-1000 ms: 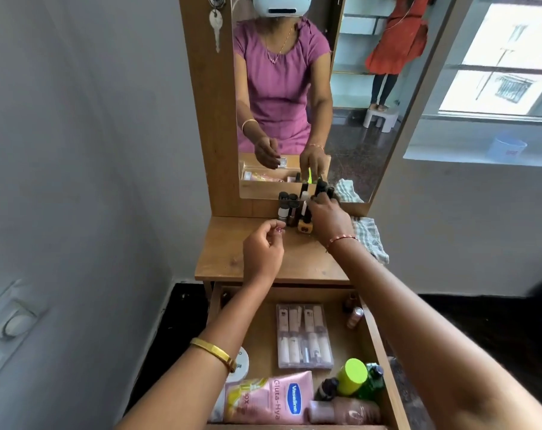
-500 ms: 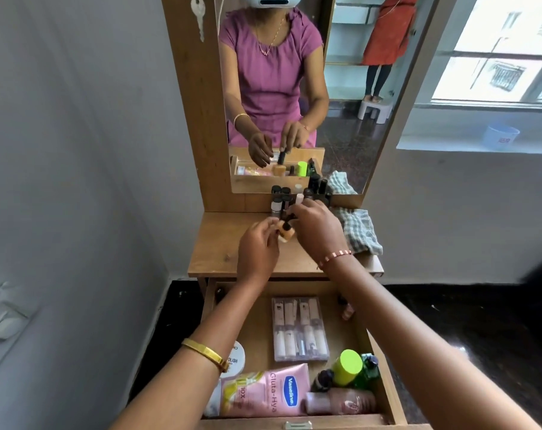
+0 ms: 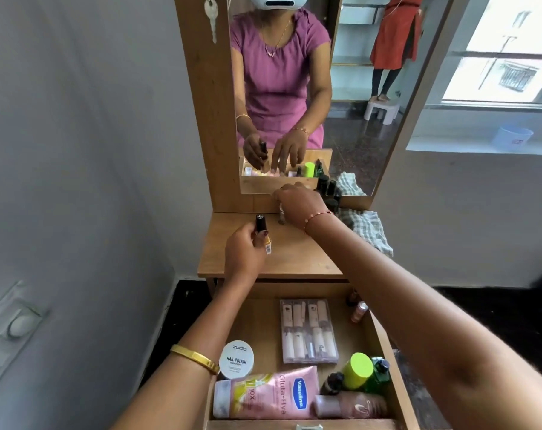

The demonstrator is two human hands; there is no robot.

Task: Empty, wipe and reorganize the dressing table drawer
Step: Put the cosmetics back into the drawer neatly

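Now left hand [image 3: 244, 247] alone grips nail polish [image 3: 262, 232]; right hand's [image 3: 299, 201] grip unclear.

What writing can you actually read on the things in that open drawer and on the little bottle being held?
"zudio" and "NAIL POLISH": on the lid of the round white tub; the smaller line beneath is too small to read.
"Vaseline", "Gluta-Hya" and "10X": on the pink tube.
Nail polish bottle in the left hand: its label is too small to read.
Clear case of tubes: print too blurred to read.
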